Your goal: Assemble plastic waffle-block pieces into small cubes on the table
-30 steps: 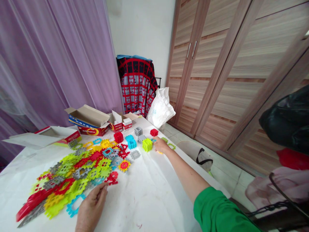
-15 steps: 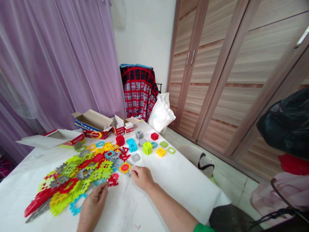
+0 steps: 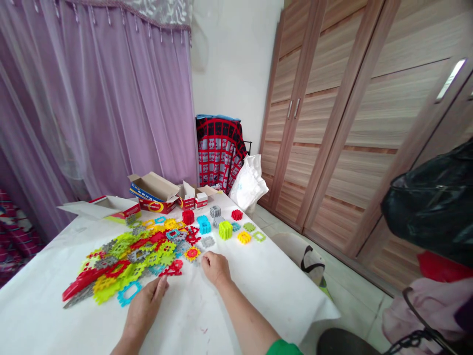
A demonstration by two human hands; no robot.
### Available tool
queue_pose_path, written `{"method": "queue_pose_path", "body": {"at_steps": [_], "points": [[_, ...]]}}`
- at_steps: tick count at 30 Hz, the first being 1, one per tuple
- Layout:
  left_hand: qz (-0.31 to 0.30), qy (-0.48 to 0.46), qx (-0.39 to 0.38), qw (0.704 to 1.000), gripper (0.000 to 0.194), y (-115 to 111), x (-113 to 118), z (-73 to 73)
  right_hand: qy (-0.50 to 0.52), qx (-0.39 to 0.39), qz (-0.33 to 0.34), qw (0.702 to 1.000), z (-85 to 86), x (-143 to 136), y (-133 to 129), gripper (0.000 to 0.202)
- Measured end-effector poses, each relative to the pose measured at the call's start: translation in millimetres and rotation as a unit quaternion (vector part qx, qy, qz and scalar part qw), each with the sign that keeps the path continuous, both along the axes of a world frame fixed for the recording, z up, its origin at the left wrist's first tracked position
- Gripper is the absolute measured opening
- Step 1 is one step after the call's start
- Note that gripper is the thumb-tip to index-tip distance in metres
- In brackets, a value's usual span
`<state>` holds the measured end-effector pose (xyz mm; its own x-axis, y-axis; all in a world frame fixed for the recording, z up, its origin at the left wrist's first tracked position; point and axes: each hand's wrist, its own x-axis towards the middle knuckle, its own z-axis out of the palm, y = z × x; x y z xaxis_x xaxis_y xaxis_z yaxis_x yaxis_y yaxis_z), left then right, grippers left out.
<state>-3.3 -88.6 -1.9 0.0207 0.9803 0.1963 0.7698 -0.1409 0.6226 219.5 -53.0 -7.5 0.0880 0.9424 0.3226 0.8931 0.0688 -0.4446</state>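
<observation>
A heap of toothed plastic building pieces [image 3: 153, 259] in green, red, yellow, grey and blue covers the left part of the white-covered table. My left hand [image 3: 148, 299] rests at the heap's near edge, fingers drawn together, their tips beside a red toothed piece [image 3: 173, 268]. Nothing shows between them. My right hand [image 3: 215, 268] lies on the cloth in a loose fist, right of a yellow piece with a red centre [image 3: 192, 254]; nothing is seen in it. Beyond stand a green stack [image 3: 225, 230], a blue stack [image 3: 203, 224] and a red stack [image 3: 188, 217].
Opened cardboard boxes [image 3: 155, 190] line the far table edge, with a white-flapped box [image 3: 107, 207] at left. A white bag [image 3: 248, 182] stands behind the table by a draped chair [image 3: 219, 148]. Past the table's right edge is a pale bin [image 3: 295, 246]; wardrobe doors [image 3: 332, 123] rise behind.
The camera view has tilted up and shifted slightly. Both hands stay in nearly the same places on the table, and the pieces appear unmoved.
</observation>
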Motion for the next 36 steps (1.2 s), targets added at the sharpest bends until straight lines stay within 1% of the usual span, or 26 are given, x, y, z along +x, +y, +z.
{"method": "queue_pose_path", "body": {"at_steps": [4,9,15,21,29,36], "points": [[0.020,-0.013,-0.008,1.000,0.049,-5.9,3.3,5.6,-0.010,-0.009,-0.008,1.000,1.4,0.5,-1.6,0.024],[0.055,-0.034,-0.016,0.998,0.050,-5.0,6.4,12.6,-0.013,-0.004,-0.009,1.000,0.5,1.6,-1.7,0.025],[0.076,-0.054,-0.027,0.995,0.053,-3.3,7.8,12.9,-0.021,-0.019,0.001,1.000,1.8,2.7,-1.9,0.027],[0.084,-0.054,-0.017,0.995,0.051,-7.6,9.9,12.8,-0.020,-0.031,0.003,0.999,4.2,3.2,-2.2,0.027],[0.087,-0.055,-0.011,0.995,0.050,-9.7,10.9,15.0,-0.028,-0.033,0.002,0.999,2.8,3.1,-2.0,0.028],[0.078,-0.092,-0.024,0.992,0.043,-5.8,8.2,11.3,-0.032,-0.040,-0.005,0.999,2.3,3.0,-0.5,0.027]]}}
